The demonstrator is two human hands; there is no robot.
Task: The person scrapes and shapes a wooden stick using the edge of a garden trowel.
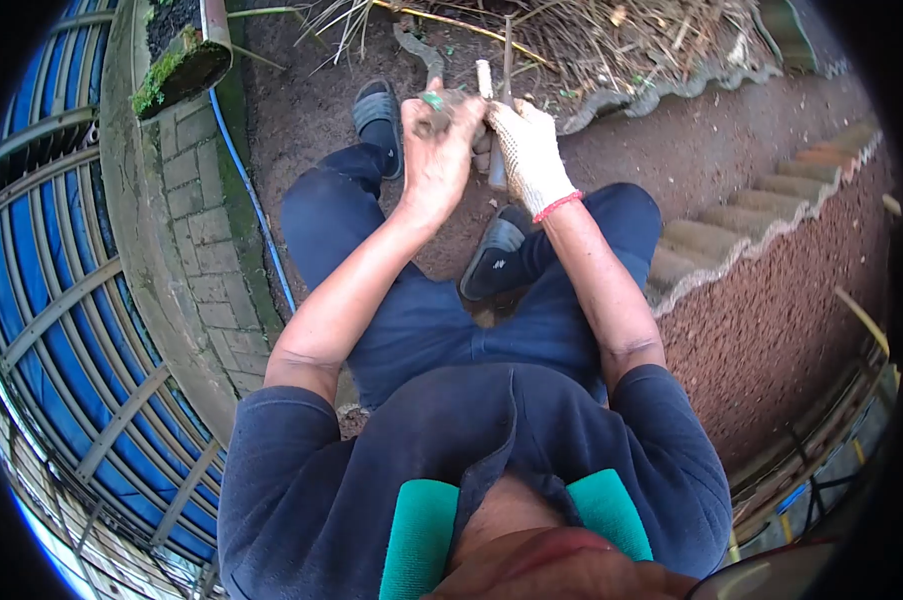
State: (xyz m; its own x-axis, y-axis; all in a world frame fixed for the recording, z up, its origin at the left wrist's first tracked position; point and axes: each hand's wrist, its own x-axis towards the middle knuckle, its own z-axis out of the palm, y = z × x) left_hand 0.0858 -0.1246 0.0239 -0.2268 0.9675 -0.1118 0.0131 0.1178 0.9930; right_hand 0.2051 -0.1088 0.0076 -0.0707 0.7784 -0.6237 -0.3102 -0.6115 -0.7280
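My left hand (438,165) is bare, its fingers closed round a brown, knobbly root-like piece (433,122) with a bit of green on it. A grey, curved stem-like length (421,52) extends up beyond these fingers. Close beside it, my right hand (527,150) wears a white knitted glove with a red cuff and is closed on a long narrow tool (497,168), greyish at its lower end and thin at the top. A pale, short stick (484,78) stands up between the two hands. Both hands are over the soil, in front of my knees.
Dry stalks (611,40) are heaped at the top, bordered by wavy roof tiles (621,103). More tiles top a rough wall (771,330) on the right. To the left are a blue hose (239,165), brick paving (206,240), a mossy trough (186,70) and a slatted fence (61,270).
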